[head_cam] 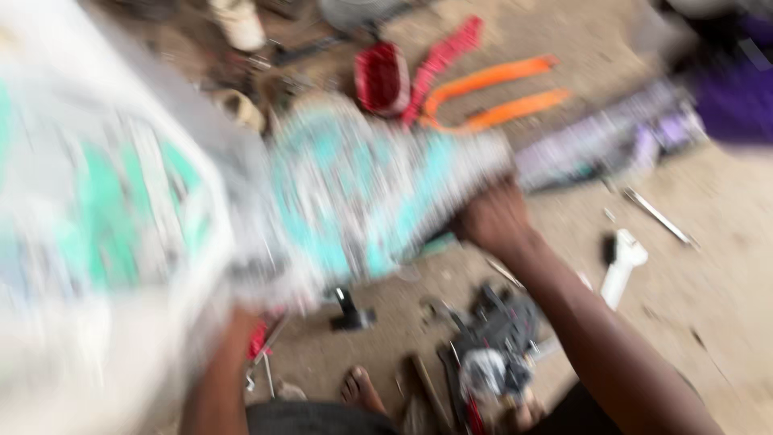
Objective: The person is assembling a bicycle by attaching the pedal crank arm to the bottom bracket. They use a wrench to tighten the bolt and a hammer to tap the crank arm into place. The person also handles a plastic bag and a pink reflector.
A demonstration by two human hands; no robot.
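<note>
Soft, light woven sack [354,185], likely floppy; best bunched at an edge. Right hand [493,219] grip clenched on sack. Left hand hidden: cannot tell.

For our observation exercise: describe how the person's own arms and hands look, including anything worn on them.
Both forearms are bare, with no sleeve, glove, watch or band visible. The right hand is bare too, seen blurred. The left arm rises from the bottom edge; its hand is hidden behind the white and teal sack. Motion blur hides finer marks.
</note>
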